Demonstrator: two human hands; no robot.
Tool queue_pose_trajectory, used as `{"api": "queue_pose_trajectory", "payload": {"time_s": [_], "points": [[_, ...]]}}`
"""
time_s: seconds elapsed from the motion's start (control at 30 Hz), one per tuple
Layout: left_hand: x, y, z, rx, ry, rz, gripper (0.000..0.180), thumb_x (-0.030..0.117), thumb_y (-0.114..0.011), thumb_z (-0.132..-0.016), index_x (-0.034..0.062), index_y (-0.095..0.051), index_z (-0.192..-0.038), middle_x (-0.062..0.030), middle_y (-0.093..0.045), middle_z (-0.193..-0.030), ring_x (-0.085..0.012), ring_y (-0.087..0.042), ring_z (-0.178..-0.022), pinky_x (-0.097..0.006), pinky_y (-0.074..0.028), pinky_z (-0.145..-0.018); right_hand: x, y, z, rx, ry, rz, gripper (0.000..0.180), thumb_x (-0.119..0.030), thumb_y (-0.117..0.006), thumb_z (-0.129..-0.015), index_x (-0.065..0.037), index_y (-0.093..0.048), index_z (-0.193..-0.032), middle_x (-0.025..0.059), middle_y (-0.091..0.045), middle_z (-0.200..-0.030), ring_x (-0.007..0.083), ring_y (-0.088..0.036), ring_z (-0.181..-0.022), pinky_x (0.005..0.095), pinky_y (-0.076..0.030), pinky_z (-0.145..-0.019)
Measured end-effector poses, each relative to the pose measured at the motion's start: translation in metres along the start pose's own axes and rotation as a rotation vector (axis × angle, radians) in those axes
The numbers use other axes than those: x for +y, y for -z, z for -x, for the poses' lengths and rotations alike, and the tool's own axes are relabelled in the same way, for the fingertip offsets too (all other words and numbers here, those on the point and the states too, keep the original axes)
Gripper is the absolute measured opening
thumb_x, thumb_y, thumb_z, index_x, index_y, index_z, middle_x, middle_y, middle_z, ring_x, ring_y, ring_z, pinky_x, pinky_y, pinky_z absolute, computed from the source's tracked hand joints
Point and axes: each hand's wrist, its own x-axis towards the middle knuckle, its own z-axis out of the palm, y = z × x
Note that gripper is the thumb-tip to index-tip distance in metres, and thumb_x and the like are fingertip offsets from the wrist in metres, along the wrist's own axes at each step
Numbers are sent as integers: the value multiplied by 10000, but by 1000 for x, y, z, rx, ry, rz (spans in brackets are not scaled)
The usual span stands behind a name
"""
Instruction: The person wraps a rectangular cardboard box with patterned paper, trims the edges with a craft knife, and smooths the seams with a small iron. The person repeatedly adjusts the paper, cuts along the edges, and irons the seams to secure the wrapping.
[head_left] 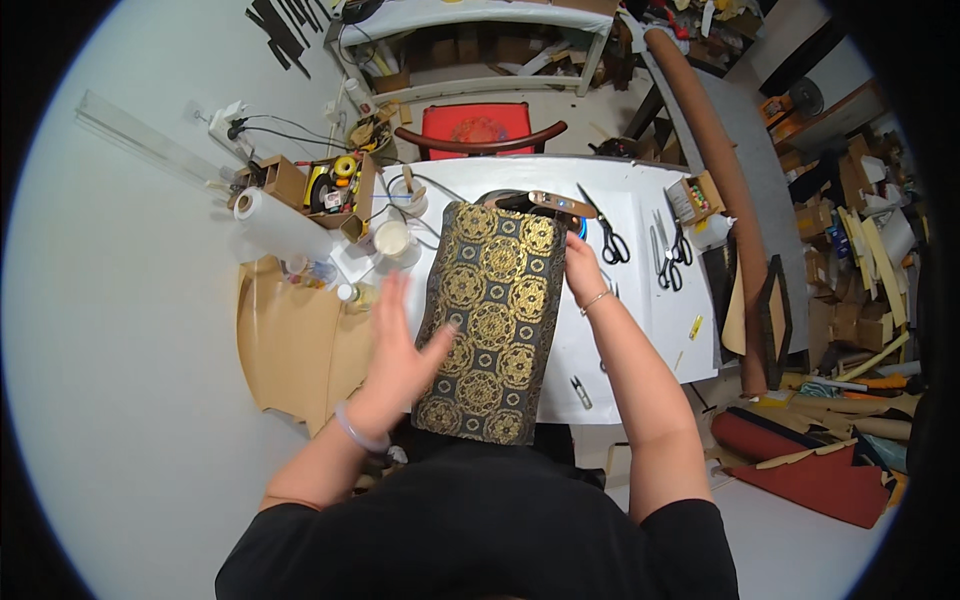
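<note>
A rectangular piece of black brocade fabric (490,325) with gold round medallions is held up in front of me, tilted over the near side of the table. My right hand (583,268) grips its upper right edge; the fingers behind it are hidden. At the left edge, my left hand (402,340) is slightly blurred, its fingers stretched upward and its thumb apart, overlapping the fabric. Whether that thumb touches the cloth I cannot tell. Just beyond the fabric's top edge lies a tan, rounded object with small buttons (562,205), partly covered.
On the white table (640,360) lie black-handled scissors (613,245), more scissors (670,265), small snips (581,393) and a yellow cutter (695,327). Left are a cup (392,240), a plastic roll (280,225) and tan leather (290,345). Beyond stands a red chair (475,125).
</note>
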Motion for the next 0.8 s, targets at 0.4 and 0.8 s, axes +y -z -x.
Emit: {"api": "queue_pose_trajectory", "payload": {"time_s": [0.4, 0.8], "points": [[40, -29, 3, -545, -681, -405, 742, 506, -567, -970, 50, -395, -1529, -168, -301, -1631, -346, -291, -1506, -524, -200, -1233, 7, 35, 20, 79, 155, 134, 352, -25, -441, -957, 18, -661, -1229, 53, -698, -1140, 135, -604, -1069, 274, -458, -971], [28, -11, -3, -573, -571, -439, 720, 336, -597, -967, 6, -321, -1543, -199, -261, -1637, -381, -249, -1516, -528, -183, -1233, 30, 30, 192, 206, 187, 192, 275, 34, -419, -973, 41, -639, -1138, 59, -679, -1056, 133, -603, -1001, 269, -475, -935]]}}
